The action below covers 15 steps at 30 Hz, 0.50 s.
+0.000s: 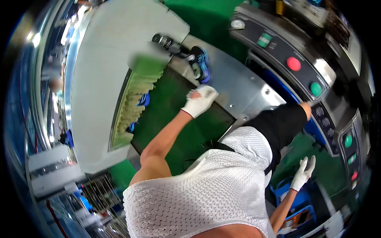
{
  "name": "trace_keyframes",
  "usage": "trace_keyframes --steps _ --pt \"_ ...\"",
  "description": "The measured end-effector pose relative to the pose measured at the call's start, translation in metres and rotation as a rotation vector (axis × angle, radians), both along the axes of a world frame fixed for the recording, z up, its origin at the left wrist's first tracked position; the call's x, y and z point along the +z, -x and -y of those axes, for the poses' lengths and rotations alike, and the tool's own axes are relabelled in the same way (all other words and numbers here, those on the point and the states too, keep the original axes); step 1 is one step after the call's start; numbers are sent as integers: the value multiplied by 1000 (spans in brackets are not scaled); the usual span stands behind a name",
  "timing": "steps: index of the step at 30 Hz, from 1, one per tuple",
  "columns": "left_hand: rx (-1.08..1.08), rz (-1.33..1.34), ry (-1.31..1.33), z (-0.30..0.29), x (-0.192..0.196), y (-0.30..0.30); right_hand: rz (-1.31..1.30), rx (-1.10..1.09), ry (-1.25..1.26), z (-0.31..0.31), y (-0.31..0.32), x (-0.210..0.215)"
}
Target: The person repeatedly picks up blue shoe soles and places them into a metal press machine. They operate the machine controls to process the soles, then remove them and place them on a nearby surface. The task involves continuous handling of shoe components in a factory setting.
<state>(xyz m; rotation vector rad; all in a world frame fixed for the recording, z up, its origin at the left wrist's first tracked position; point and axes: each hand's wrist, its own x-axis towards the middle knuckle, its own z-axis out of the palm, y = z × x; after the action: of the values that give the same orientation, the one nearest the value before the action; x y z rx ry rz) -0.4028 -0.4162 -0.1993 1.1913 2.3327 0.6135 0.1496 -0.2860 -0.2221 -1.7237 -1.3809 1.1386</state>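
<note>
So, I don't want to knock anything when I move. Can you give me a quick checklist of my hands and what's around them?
1. Both hands gloved: ok; left hand and right hand wear white gloves.
2. Right hand free: ok; fingers spread, nothing seen in it.
3. Left hand free: cannot tell; its palm side is hidden.
4. Left hand clear of the black-and-blue shoe: cannot tell; they look very close in this view.
5. Strip curtain clear: not ok; blue-and-black items, seemingly shoes, show among the strips.
6. Knee off the control panel: cannot tell; it looks close, contact unclear.
</note>
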Motion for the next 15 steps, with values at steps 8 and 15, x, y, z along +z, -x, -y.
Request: trace_keyframes --steps 8,15 --pt "344 -916 334 219 -38 243 499 374 80 -63 -48 -27" --pt "614 -541 882 229 -27 319 1080 495 388 -102 -83 -9"
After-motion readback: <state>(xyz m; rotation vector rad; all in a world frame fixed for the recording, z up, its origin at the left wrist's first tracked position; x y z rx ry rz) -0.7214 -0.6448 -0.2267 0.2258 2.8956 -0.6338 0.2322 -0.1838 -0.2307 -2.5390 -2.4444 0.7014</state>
